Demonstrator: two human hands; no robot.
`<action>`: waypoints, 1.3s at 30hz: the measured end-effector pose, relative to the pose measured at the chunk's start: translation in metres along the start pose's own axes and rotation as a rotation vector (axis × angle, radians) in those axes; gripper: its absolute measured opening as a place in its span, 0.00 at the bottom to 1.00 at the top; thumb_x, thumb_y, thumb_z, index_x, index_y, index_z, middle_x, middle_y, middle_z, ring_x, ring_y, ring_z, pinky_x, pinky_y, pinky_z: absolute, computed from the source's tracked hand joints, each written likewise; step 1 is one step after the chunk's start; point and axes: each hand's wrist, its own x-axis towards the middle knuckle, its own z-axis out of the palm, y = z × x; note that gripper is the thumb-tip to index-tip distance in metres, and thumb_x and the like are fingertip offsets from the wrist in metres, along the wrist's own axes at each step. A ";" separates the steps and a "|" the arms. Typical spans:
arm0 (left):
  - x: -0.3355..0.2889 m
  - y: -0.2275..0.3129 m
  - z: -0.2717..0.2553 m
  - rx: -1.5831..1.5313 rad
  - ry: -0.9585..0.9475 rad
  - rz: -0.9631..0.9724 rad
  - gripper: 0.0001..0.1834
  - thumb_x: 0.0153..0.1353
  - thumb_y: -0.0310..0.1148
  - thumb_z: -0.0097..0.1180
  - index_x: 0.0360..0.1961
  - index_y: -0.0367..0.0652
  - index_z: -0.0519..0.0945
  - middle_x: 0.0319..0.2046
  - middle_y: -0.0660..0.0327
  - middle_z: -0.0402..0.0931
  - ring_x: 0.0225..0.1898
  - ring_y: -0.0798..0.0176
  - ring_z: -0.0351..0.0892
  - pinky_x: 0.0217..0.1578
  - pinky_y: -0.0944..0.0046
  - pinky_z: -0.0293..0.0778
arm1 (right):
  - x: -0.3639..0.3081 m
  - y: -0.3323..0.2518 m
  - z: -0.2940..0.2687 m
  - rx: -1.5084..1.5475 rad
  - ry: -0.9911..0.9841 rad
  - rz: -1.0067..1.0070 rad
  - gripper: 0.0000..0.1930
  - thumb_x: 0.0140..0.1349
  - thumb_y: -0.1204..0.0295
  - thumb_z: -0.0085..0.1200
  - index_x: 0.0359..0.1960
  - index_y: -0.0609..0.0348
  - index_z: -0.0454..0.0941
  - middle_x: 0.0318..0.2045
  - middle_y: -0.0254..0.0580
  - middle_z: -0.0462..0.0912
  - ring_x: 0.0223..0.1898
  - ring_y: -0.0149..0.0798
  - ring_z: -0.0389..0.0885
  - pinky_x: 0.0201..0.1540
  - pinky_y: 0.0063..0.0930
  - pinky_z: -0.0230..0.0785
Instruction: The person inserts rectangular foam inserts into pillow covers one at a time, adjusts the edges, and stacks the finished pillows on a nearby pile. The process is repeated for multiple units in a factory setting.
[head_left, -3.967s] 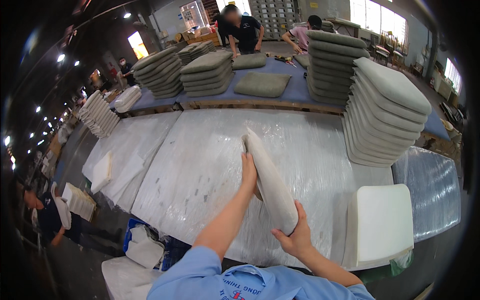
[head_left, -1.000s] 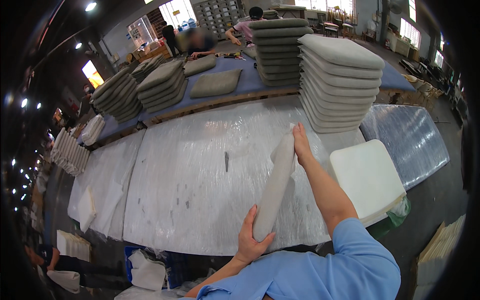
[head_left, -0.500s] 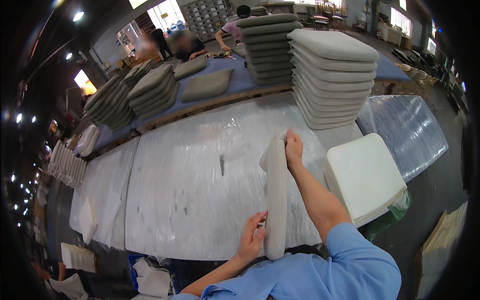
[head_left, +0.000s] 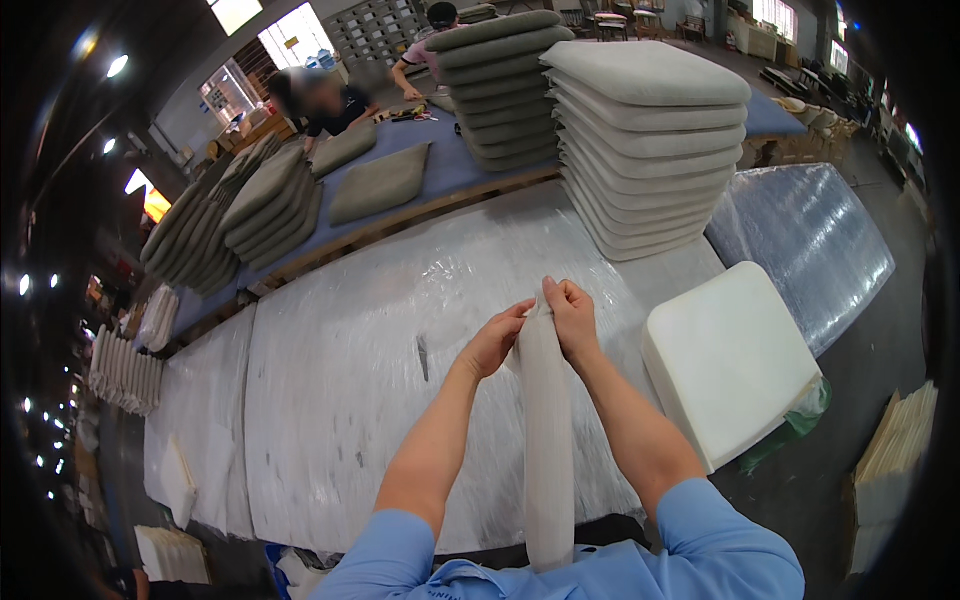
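Holds a pale cushion [head_left: 548, 440] in front of the body, over the plastic-covered table [head_left: 330, 400]. Shows a narrow side of this cushion to the camera, long and almost straight, going from near the chest toward the middle of the table. Cannot tell about contact between its near end and the blue shirt [head_left: 600, 572]. Has the left hand [head_left: 497, 342] and the right hand [head_left: 571, 318] close to each other at the far end, one on each side of it. With the left, reaches in from the left side, wrist bent inward and fingers curved, and pinches the cloth of the cover near its corner, as far as visible. With the right, takes the same end from the right side, fingers folded and thumb pointing up and away, pressed on the cloth. Stretches both forearms [head_left: 640, 415] forward and inward, like the two sides of a roof, with elbows much wider apart than wrists. Has a stack of white foam pads [head_left: 735, 350] to the right of the right forearm, well apart from the fingers. Has a tall stack of pale cushions [head_left: 650, 150] farther away on the right, and, beyond, grey-green cushions [head_left: 380, 185] on a blue table [head_left: 440, 160].
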 end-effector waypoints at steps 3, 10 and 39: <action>0.007 0.001 -0.021 0.064 -0.013 -0.086 0.27 0.67 0.33 0.54 0.67 0.39 0.75 0.53 0.62 0.82 0.57 0.65 0.77 0.62 0.64 0.67 | 0.003 -0.002 -0.002 -0.071 -0.024 0.011 0.22 0.73 0.60 0.60 0.21 0.52 0.69 0.21 0.25 0.72 0.23 0.21 0.65 0.27 0.22 0.60; -0.007 0.019 -0.041 0.055 0.016 0.201 0.12 0.73 0.36 0.55 0.51 0.42 0.82 0.47 0.64 0.83 0.51 0.65 0.78 0.56 0.62 0.71 | 0.022 -0.006 -0.007 -0.037 -0.062 0.089 0.23 0.72 0.59 0.61 0.20 0.51 0.68 0.20 0.24 0.72 0.21 0.21 0.63 0.24 0.25 0.57; 0.003 0.020 0.052 0.162 0.419 0.164 0.19 0.75 0.47 0.49 0.45 0.42 0.80 0.38 0.64 0.78 0.38 0.71 0.76 0.39 0.68 0.73 | -0.001 0.017 -0.016 -0.454 0.230 -0.148 0.28 0.77 0.47 0.45 0.57 0.62 0.75 0.56 0.55 0.78 0.54 0.47 0.76 0.59 0.40 0.67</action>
